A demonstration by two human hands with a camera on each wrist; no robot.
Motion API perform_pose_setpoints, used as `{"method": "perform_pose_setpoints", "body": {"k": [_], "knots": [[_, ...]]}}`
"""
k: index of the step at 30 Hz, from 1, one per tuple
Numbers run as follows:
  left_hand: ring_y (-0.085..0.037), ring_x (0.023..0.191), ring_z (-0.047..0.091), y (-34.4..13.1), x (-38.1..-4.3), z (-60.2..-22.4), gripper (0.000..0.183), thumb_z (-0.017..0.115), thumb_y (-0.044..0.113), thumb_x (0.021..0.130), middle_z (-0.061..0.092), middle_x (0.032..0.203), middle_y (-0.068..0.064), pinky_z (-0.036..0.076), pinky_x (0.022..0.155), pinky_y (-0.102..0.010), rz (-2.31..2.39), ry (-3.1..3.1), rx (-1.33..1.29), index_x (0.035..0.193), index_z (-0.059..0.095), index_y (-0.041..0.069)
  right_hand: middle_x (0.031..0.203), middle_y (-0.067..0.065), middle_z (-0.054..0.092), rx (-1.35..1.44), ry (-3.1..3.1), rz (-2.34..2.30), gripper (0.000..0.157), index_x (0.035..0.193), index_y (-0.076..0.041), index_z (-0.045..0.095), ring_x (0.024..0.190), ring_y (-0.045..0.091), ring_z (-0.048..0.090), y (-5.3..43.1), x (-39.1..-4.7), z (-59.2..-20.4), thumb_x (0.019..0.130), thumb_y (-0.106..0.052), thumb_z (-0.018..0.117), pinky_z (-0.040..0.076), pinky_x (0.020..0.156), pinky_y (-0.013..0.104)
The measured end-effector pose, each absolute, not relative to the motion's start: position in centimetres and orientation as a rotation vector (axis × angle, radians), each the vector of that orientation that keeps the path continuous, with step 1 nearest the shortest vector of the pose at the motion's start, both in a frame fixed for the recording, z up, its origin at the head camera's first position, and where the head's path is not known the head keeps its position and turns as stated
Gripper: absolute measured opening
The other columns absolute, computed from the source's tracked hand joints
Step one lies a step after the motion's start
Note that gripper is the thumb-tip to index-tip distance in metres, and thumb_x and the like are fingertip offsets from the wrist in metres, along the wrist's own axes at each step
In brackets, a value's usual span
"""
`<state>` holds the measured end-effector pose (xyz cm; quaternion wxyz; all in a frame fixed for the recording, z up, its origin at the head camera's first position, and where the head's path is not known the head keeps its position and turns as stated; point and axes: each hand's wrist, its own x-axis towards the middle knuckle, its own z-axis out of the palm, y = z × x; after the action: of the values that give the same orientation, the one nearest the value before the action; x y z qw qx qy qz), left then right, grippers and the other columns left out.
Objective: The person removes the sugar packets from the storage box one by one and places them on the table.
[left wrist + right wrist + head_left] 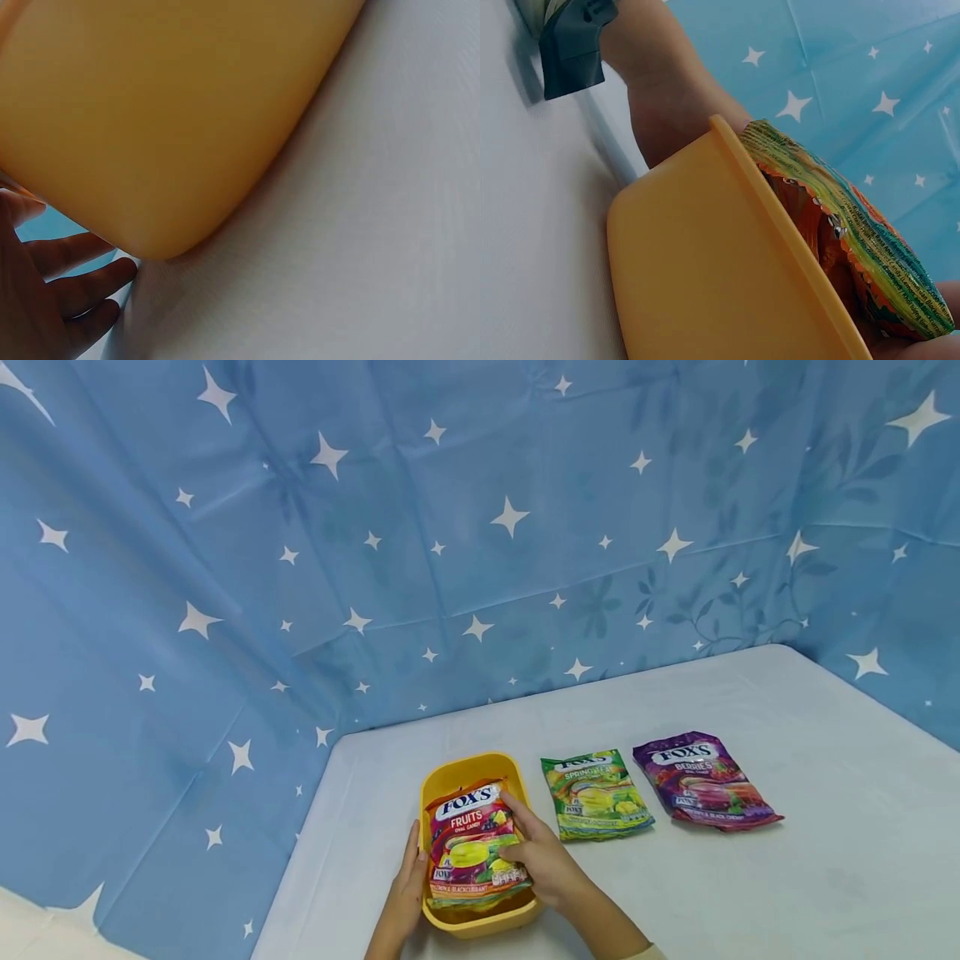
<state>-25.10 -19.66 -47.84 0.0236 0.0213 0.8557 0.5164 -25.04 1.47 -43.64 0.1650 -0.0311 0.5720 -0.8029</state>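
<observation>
A red and purple bag of Fox's fruits candy [468, 843] lies tilted at the mouth of a yellow plastic tub [480, 929]. My right hand [546, 862] grips the bag by its right edge, thumb on the front. In the right wrist view, the bag's striped end [847, 225] sticks out above the tub's rim [780, 217]. My left hand [407, 893] rests along the tub's left side with its fingers extended. The left wrist view has those fingers [82, 292] beside the tub wall [165, 112].
Right of the tub lie a green bag of Fox's spring tea candy [597, 795] and a purple bag of Fox's berries candy [705, 781]. All stand on a white-covered table [750, 893]. A blue star-patterned curtain [465, 527] hangs behind and to the left.
</observation>
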Motion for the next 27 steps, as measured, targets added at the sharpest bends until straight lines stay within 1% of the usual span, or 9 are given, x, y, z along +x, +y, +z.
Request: {"method": "perform_pose_setpoints", "body": {"k": [3,8,13,19,22,27], "knots": [[-0.049,0.134,0.012,-19.6,-25.0,-47.9,0.06,0.021,0.042,0.099,0.009,0.151,-0.023,0.017,0.102,-0.067,1.594,2.653,0.068,0.148,0.004,0.01,0.153,0.018,0.006,-0.083,1.585,-2.307,0.078,0.147,-0.017,0.019,0.136,0.042,0.018,1.7,-24.8,-43.5,0.081,0.012,0.049,0.029,0.107,0.052],[-0.05,0.133,0.015,-19.7,-24.8,-47.6,0.059,0.021,0.041,0.099,0.01,0.151,-0.023,0.023,0.1,-0.067,1.578,2.653,0.093,0.148,0.003,0.012,0.153,0.018,0.006,-0.13,1.534,-2.319,0.077,0.147,-0.016,0.019,0.138,0.041,0.014,1.6,-24.4,-43.3,0.081,0.013,0.048,0.024,0.109,0.051],[-0.049,0.134,0.015,-19.8,-24.9,-47.5,0.059,0.021,0.04,0.1,0.01,0.151,-0.023,0.023,0.101,-0.067,1.57,2.658,0.111,0.148,0.003,0.012,0.153,0.018,0.006,-0.149,1.518,-2.321,0.078,0.147,-0.016,0.018,0.138,0.041,0.011,1.7,-24.1,-43.1,0.081,0.013,0.048,0.022,0.109,0.051],[-0.05,0.132,0.019,-19.7,-24.9,-47.6,0.061,0.024,0.043,0.099,0.016,0.149,-0.024,0.026,0.099,-0.067,1.561,2.658,0.059,0.148,0.006,0.013,0.153,0.018,0.006,-0.115,1.554,-2.318,0.077,0.147,-0.014,0.019,0.138,0.041,0.01,2.4,-23.7,-42.7,0.081,0.012,0.049,0.019,0.11,0.051],[-0.05,0.133,0.018,-19.7,-24.8,-47.6,0.061,0.025,0.042,0.099,0.014,0.15,-0.023,0.024,0.1,-0.067,1.56,2.657,0.065,0.148,0.007,0.012,0.153,0.018,0.005,-0.114,1.556,-2.316,0.077,0.147,-0.015,0.018,0.138,0.041,0.011,3.0,-23.5,-42.6,0.081,0.012,0.049,0.021,0.11,0.052],[-0.046,0.135,0.014,-19.8,-24.7,-47.6,0.058,0.025,0.039,0.099,0.012,0.151,-0.021,0.017,0.105,-0.064,1.568,2.679,0.106,0.148,0.009,0.011,0.153,0.017,0.003,-0.13,1.547,-2.341,0.078,0.147,-0.016,0.016,0.138,0.042,0.012,4.5,-23.2,-42.8,0.082,0.01,0.049,0.024,0.109,0.051]]}}
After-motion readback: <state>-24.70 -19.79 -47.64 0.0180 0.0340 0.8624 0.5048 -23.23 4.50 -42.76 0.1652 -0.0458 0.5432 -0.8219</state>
